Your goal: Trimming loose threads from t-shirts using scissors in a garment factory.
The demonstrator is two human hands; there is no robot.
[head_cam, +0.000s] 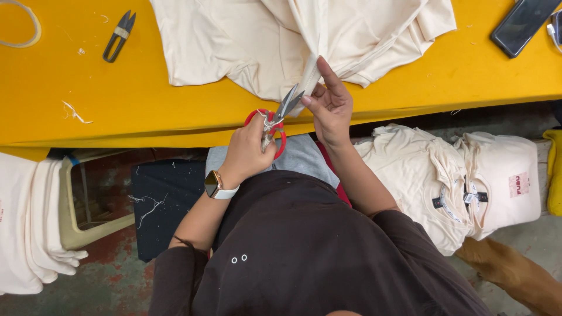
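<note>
At the yellow table's (88, 99) near edge, our left hand (249, 153) grips red-handled scissors (274, 120), blades parted toward a cream garment (263, 41). Our right hand (331, 105) pinches its hanging fold taut, likely steadying it. 1 thread snipper (119, 35) lies far-left.

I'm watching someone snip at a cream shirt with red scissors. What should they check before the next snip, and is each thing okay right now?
1. Left hand grips the red-handled scissors firmly: ok.
2. Blades open and aimed at the pinched fold of the cream garment: ok.
3. Right hand holds the fold taut: ok.
4. Right fingertips out of the blades' way: not ok, they sit very close to the tips.
5. What exactly lies between the blades, loose thread or cloth: cannot tell.
6. Rest of the garment lies supported on the yellow table: ok.
</note>
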